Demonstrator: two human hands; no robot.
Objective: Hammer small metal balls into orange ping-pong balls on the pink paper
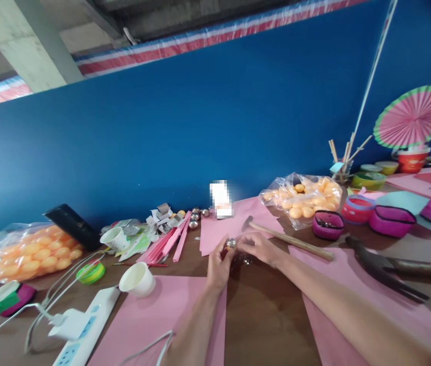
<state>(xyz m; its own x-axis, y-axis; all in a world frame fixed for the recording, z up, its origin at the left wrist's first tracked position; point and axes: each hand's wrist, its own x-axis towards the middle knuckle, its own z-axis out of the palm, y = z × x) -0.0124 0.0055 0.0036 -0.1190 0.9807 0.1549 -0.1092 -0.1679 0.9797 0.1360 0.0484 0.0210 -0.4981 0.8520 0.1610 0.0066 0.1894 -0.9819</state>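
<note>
My left hand [218, 265] pinches a shiny silver ball [231, 243] between thumb and fingers, a little above the brown table. Close against it on the right, my right hand [258, 247] has its fingertips drawn together beside the ball; whatever they hold is too small to make out. Beneath the right fingers another shiny silver ball [246, 260] is partly hidden. Just beyond my hands lie pink paper sheets [210, 236] and a small hammer with a wooden handle [295, 240]. More silver balls [194, 216] are grouped at the back, left of the sheets.
Left stand a white paper cup [137, 279], a power strip [86, 330] with cables, and a bag of orange balls [34, 254]. Right are another such bag [303, 198], a magenta pouch [328, 225] and a claw hammer [387, 269]. A blue partition [200, 117] closes the back.
</note>
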